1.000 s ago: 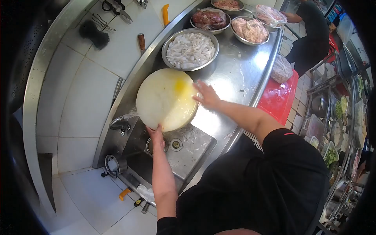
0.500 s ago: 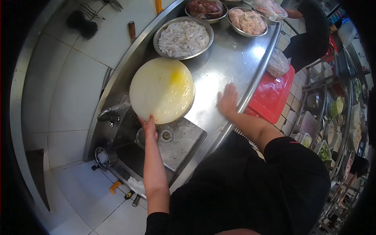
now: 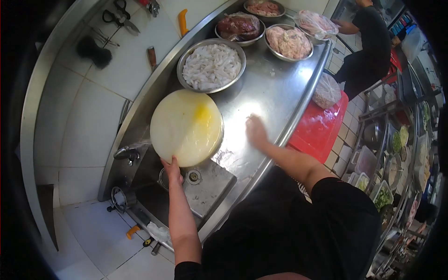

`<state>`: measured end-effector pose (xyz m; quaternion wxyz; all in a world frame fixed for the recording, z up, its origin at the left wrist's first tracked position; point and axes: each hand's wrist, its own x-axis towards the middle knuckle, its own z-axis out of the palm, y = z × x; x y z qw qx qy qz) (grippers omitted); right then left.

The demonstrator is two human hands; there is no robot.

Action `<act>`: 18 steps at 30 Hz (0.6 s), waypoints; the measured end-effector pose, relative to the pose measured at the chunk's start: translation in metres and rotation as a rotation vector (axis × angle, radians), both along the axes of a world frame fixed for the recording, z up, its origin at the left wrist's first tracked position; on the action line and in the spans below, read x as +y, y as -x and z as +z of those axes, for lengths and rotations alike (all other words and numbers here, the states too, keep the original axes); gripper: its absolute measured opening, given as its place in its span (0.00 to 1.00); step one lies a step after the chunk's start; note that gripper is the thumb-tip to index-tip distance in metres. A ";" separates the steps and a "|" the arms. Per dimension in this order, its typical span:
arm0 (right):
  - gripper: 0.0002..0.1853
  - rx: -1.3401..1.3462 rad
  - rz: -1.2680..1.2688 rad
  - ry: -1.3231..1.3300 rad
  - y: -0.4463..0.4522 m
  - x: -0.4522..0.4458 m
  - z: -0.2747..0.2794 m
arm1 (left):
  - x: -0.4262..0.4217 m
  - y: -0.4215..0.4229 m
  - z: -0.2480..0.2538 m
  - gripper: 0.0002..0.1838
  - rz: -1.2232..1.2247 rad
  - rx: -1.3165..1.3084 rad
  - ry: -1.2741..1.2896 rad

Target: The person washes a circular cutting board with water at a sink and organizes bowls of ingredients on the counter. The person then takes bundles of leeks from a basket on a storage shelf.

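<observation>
A thick, round white chopping board (image 3: pixel 179 133) with a wet sheen and a yellow stain is tilted at the edge of the steel sink (image 3: pixel 212 189). My left hand (image 3: pixel 172 171) grips its near rim, thumb on the top face and the other fingers mostly hidden beneath. To the right of the board, my right hand (image 3: pixel 256 132) is low over the wet steel counter (image 3: pixel 254 86). Motion blur smears its fingers, and I see nothing held in it. Just beyond the board sits a steel bowl (image 3: pixel 212 65) of pale, whitish strips.
Farther along are bowls of pale pink meat (image 3: pixel 289 42) and dark wrapped meat (image 3: pixel 239 26). A faucet (image 3: pixel 127 153) stands left of the sink. A red lid or board (image 3: pixel 315 130) lies beyond the counter's right edge, below a bagged item (image 3: pixel 326 91). Another person (image 3: pixel 368 42) stands at the far right.
My right hand has swept across the counter toward the board, its spread fingers now blurred. My left hand keeps its grip on the chopping board. The view has shifted, showing more of the far bowls.
</observation>
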<state>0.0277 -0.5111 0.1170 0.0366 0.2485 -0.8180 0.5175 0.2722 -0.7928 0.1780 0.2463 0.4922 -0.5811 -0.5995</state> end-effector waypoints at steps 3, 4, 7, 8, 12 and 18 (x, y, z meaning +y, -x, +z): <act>0.21 0.171 -0.429 -0.221 0.142 0.051 -0.007 | -0.004 -0.005 -0.005 0.38 0.025 -0.040 -0.006; 0.24 0.174 -0.517 -0.366 0.180 0.069 -0.002 | -0.002 -0.001 -0.006 0.37 0.053 -0.052 -0.027; 0.36 -0.086 -0.510 -0.681 0.263 0.092 0.010 | 0.007 0.004 0.005 0.35 0.075 -0.033 -0.035; 0.38 -0.131 -0.464 -0.739 0.270 0.091 0.018 | 0.010 0.010 0.010 0.35 0.085 -0.043 -0.025; 0.41 0.034 -0.171 -0.733 0.269 0.049 0.003 | 0.022 0.023 0.020 0.31 0.205 -0.083 -0.051; 0.38 0.011 0.442 -0.622 0.159 0.014 0.021 | 0.010 0.008 -0.012 0.29 0.260 -0.022 -0.047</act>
